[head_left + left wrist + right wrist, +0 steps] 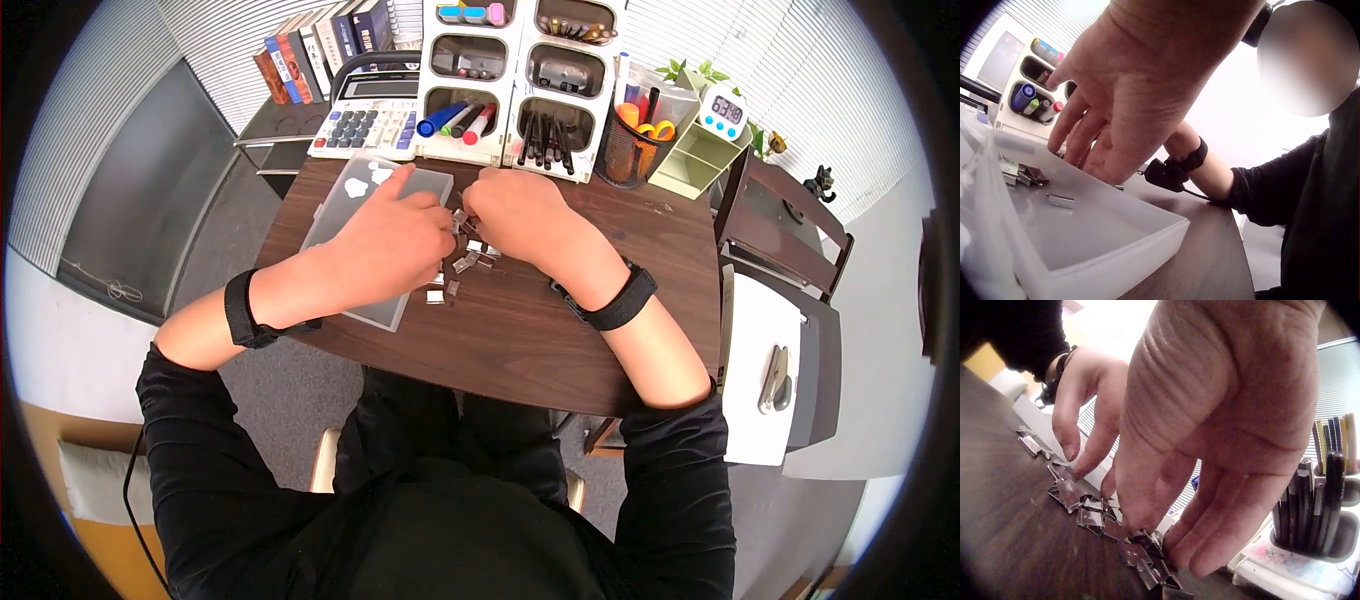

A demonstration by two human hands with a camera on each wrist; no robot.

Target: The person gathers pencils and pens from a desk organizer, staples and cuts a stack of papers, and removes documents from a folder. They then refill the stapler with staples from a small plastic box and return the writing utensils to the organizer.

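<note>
Small shiny metal clips lie scattered in a loose heap on the dark wooden desk. My left hand reaches over a translucent plastic box, its fingertips down beside the heap. A few more clips show within the box in the left wrist view. From the far side, my right hand comes down on the heap. In the right wrist view, its thumb and fingers stand spread around several clips, with the fingertips touching them. The hands face each other closely across the heap.
Behind the hands stand a calculator, a white organizer with markers and pens, a mesh pen cup and a green shelf holding a digital clock. A stapler lies on white paper at the right.
</note>
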